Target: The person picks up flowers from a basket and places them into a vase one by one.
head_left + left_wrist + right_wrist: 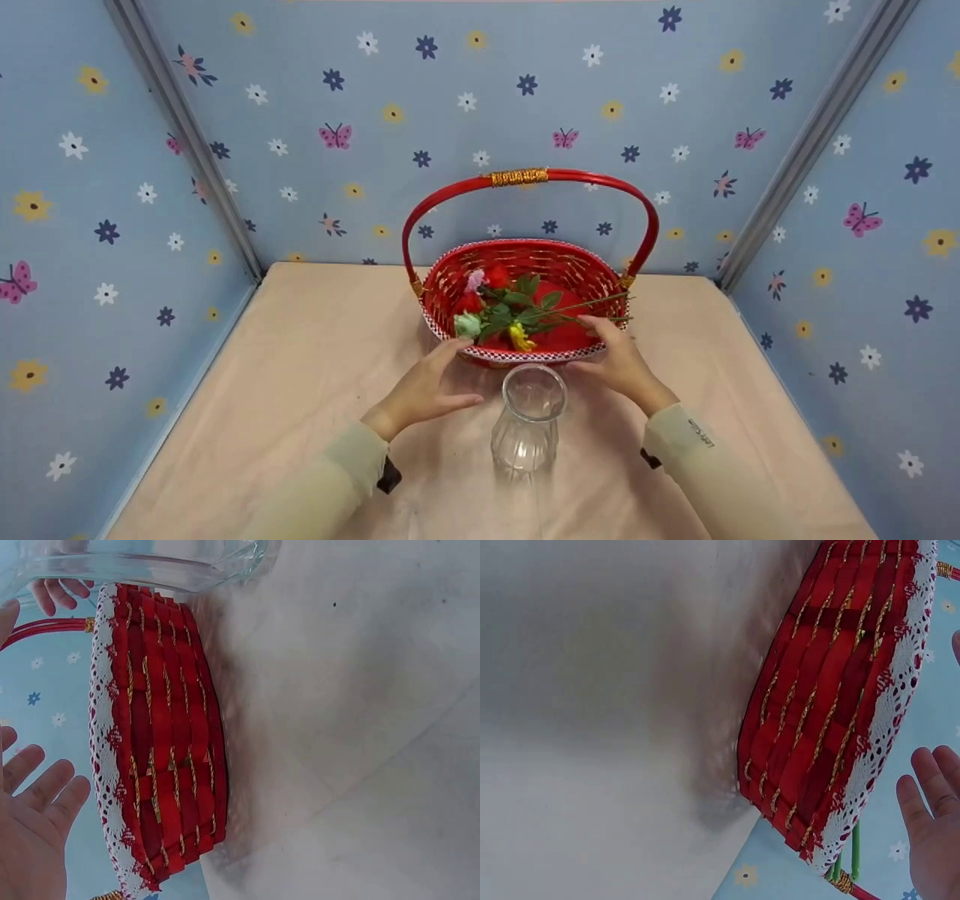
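A red woven basket [517, 251] with white lace trim and a tall arched handle [645, 217] stands on the cloth. Artificial flowers lie inside it: a pale green bloom [467, 325], a yellow one [520, 337], a pink one [475, 281] and red ones [497, 276], their stems [592, 304] pointing right. My left hand [420, 390] is at the basket's front left rim, fingers extended and thumb apart. On the other side, my right hand [619, 364] hovers by the front right rim with spread fingers, near the stems. Between the hands stands a clear glass vase [525, 442], upright.
A pale peach cloth [315, 345] covers the table. Blue panels [450, 135] printed with flowers and butterflies rise at the back and both sides, joined by grey corner posts [187, 135]. The basket sits close to the back panel.
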`<state>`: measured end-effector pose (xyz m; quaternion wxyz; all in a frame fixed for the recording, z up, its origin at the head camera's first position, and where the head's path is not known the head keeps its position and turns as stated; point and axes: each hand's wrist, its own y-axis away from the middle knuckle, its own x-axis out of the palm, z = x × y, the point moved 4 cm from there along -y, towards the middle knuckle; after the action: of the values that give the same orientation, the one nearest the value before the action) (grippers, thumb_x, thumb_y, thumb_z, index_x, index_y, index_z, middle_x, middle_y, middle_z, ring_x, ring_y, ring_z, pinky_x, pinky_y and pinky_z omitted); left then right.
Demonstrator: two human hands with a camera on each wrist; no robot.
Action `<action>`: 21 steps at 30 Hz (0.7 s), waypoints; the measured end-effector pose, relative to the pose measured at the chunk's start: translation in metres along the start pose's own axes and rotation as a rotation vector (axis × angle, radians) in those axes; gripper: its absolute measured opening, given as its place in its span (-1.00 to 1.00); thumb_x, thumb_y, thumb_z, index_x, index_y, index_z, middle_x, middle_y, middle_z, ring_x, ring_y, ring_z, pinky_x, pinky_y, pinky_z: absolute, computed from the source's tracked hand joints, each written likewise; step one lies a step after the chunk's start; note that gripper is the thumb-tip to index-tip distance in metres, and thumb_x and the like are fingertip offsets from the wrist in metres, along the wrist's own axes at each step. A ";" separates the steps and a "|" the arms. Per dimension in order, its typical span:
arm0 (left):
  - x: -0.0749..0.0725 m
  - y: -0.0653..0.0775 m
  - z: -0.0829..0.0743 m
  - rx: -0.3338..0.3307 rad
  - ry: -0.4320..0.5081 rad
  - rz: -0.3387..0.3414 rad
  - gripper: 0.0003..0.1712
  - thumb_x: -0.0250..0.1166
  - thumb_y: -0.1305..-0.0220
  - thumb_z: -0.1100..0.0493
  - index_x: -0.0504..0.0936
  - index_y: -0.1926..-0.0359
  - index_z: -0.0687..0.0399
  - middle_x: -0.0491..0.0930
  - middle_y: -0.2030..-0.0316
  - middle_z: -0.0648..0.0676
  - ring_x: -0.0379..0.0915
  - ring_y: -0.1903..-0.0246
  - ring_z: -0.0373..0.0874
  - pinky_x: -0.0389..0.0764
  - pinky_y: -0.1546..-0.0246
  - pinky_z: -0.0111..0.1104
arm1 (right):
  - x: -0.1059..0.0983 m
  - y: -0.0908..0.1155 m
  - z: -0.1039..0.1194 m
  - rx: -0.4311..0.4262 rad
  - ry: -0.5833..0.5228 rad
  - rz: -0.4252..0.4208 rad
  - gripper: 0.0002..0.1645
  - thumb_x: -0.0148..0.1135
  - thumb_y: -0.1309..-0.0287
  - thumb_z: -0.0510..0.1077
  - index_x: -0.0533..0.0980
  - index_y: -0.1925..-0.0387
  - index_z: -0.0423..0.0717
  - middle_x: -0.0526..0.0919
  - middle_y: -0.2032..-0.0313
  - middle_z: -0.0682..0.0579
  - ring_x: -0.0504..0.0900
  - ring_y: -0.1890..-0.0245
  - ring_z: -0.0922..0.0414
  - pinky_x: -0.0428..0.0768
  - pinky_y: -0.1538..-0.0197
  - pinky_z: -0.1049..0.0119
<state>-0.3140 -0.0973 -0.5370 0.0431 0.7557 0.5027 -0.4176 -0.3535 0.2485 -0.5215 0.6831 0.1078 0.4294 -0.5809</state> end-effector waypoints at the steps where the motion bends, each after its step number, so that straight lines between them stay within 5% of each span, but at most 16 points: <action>1: 0.002 0.001 -0.001 0.003 0.005 0.001 0.03 0.67 -0.20 -0.06 0.40 -0.55 0.19 0.46 -0.50 0.27 0.37 -0.53 0.15 0.40 -0.56 0.08 | 0.002 0.000 0.000 0.002 0.004 0.004 -0.01 0.75 -0.01 -0.22 0.46 -0.45 -0.28 0.65 -0.26 -0.27 0.63 -0.30 -0.25 0.59 -0.40 -0.21; 13: 0.023 0.007 -0.004 0.030 0.046 0.041 0.00 0.65 -0.22 -0.11 0.44 -0.52 0.21 0.51 -0.44 0.23 0.45 -0.47 0.11 0.46 -0.51 0.10 | 0.016 -0.001 -0.005 -0.009 0.033 0.024 -0.15 0.73 -0.04 -0.23 0.55 -0.36 -0.28 0.69 -0.27 -0.25 0.62 -0.35 -0.25 0.55 -0.43 -0.23; 21: 0.037 0.011 -0.006 0.030 0.068 0.076 0.01 0.66 -0.19 -0.10 0.43 -0.52 0.21 0.53 -0.42 0.17 0.48 -0.45 0.08 0.51 -0.48 0.04 | 0.022 -0.004 -0.011 0.077 0.035 0.095 -0.25 0.66 -0.17 -0.19 0.58 -0.36 -0.24 0.70 -0.30 -0.22 0.60 -0.38 -0.24 0.54 -0.45 -0.22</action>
<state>-0.2962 -0.0729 -0.5613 0.0304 0.7884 0.4686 -0.3973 -0.3632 0.2385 -0.5420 0.6974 0.1645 0.4131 -0.5620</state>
